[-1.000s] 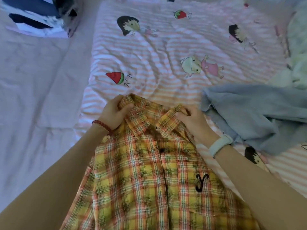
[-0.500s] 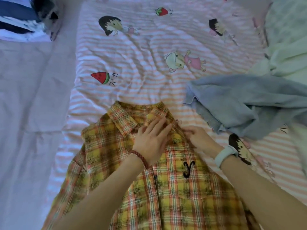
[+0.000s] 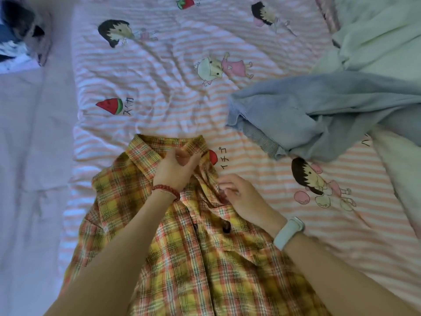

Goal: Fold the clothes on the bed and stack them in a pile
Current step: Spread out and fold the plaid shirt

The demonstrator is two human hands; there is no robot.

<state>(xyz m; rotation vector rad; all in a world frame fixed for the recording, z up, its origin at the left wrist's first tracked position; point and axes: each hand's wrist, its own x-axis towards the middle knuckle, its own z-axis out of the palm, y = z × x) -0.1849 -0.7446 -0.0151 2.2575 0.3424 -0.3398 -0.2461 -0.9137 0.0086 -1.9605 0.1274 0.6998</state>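
The plaid shirt (image 3: 182, 258) lies face-up at lower centre of the bed (image 3: 159, 76). The left hand (image 3: 175, 169) pinches its collar and the right hand (image 3: 241, 197) grips the placket, likely straightening it for folding.

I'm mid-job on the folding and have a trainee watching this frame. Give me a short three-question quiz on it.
1. True or false: the plaid shirt is already folded.
2. Which wrist wears the red bead bracelet?
3. Where does the blue garment lie relative to the shirt: A) under it, B) apart, to its far right, C) on top of it?

Key:
1. False; it lies spread on the striped sheet, left hand at the collar, right hand beside it.
2. Left.
3. B.
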